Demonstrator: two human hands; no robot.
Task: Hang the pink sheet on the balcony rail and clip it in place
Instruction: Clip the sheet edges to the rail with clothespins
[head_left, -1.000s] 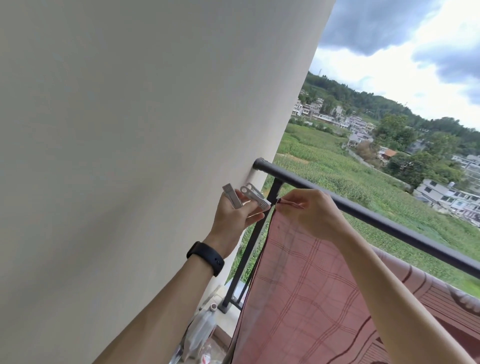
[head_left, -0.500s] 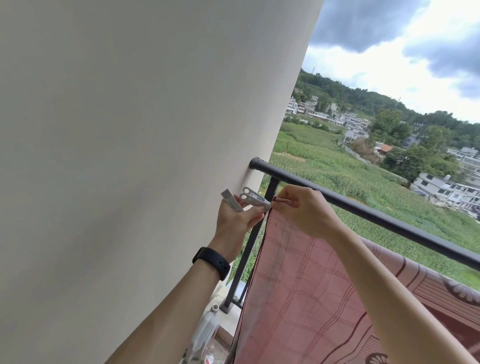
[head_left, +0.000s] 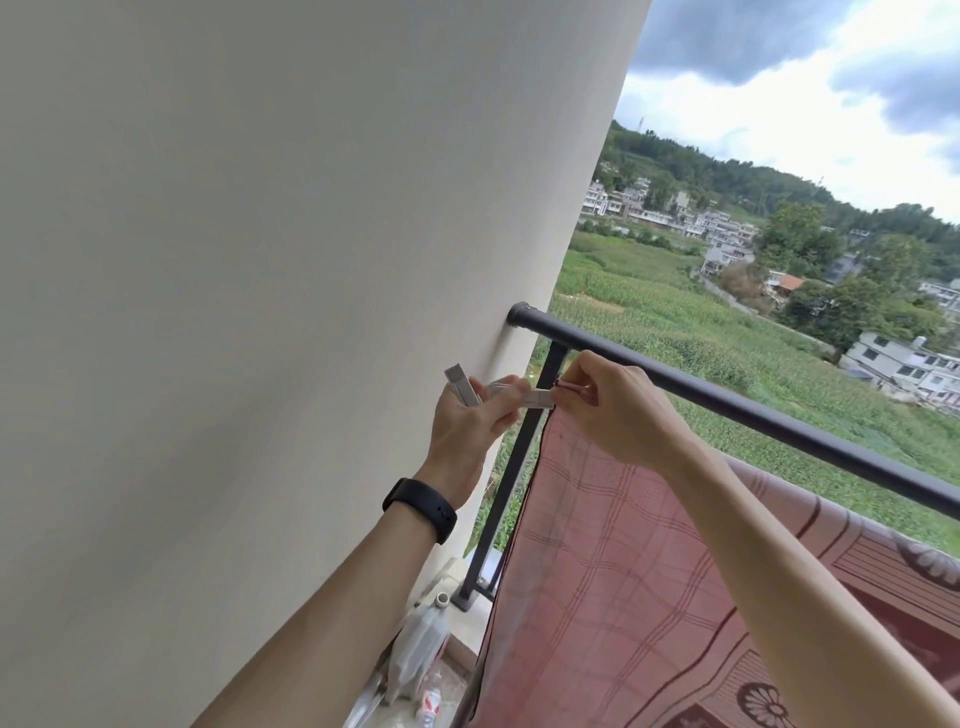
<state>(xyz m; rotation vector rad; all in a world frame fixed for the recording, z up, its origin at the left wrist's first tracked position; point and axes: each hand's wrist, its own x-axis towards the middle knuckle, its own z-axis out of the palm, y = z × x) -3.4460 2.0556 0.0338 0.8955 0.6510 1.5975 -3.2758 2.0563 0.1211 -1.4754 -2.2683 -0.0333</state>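
Note:
The pink checked sheet (head_left: 613, 561) hangs down on the near side of the dark balcony rail (head_left: 727, 408). My right hand (head_left: 615, 410) pinches the sheet's top left corner just below the rail, near the upright post (head_left: 524, 447). My left hand (head_left: 470, 423), with a black band on its wrist, grips pale plastic clips (head_left: 535, 397). One clip's tip touches the pinched corner; a second clip (head_left: 462, 387) sticks up behind the fingers.
A plain white wall (head_left: 260, 312) fills the left and meets the rail's end. Plastic bottles and a bag (head_left: 418, 654) lie on the floor by the post's foot. Beyond the rail are fields and houses far below.
My left hand has moved right, bringing the clip's tip against the sheet corner held by my right hand. The view has shifted slightly.

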